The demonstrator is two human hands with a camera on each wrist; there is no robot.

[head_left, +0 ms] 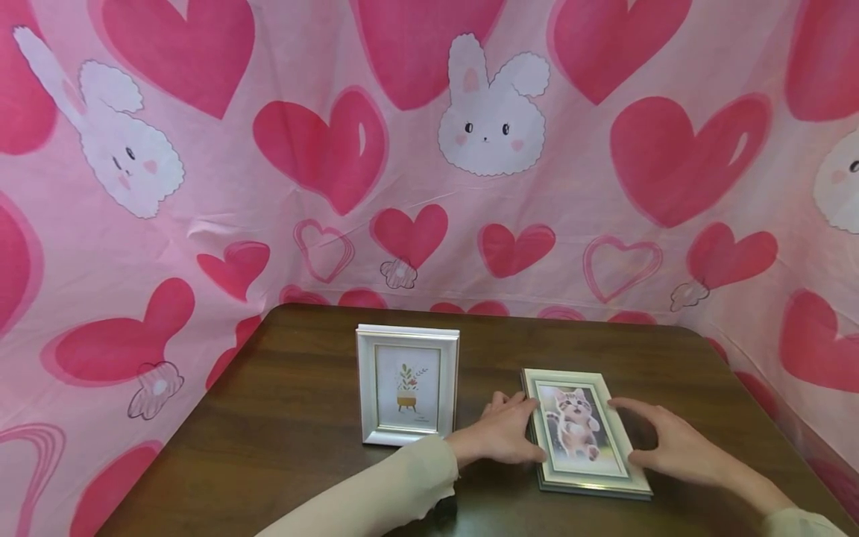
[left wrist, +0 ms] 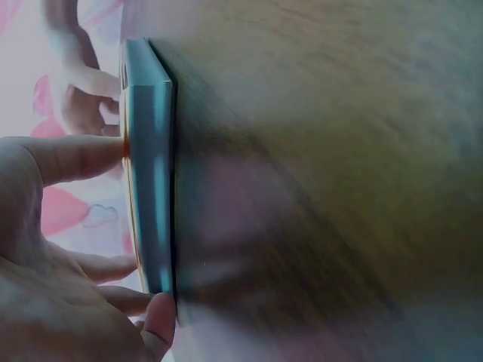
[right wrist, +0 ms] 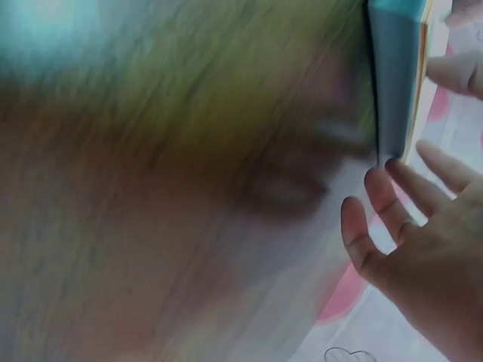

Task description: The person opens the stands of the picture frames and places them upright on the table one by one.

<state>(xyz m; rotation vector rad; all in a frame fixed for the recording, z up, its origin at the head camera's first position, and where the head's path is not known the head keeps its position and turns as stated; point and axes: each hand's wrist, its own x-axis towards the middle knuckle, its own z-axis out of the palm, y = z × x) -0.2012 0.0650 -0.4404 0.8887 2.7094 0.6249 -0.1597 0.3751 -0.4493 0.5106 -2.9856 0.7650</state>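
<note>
Backdrop: a pink cloth (head_left: pixel 429 186) printed with red hearts and white rabbits hangs behind the table and wraps round both of its sides.

Table: dark brown wood (head_left: pixel 282 432), the landmark for everything below; both frames and both hands are on its near half.

Kitten frame: a pale frame with a kitten picture (head_left: pixel 582 431) lies flat, face up, on the table right of centre, near the front edge. In the left wrist view its edge (left wrist: pixel 151 173) shows as a thick grey-blue band against the wood; in the right wrist view a corner of it (right wrist: pixel 396 75) shows at the top, blurred.

Plant frame: a white frame with a potted plant picture (head_left: pixel 407 384) stands upright on the table, just left of the kitten frame and apart from it.

Left hand: the left hand (head_left: pixel 499 432) rests at the kitten frame's left edge, fingers nearly straight and laid along that edge, touching it; the thumb tip meets the rim in the left wrist view (left wrist: pixel 90 302). A cream sleeve (head_left: pixel 376 492) covers the forearm.

Right hand: the right hand (head_left: pixel 671 444) sits at the frame's right edge, fingers spread and relaxed, arched over the rim. Whether the fingertips (right wrist: pixel 377 211) press the frame cannot be told; they are just beside it.
</note>
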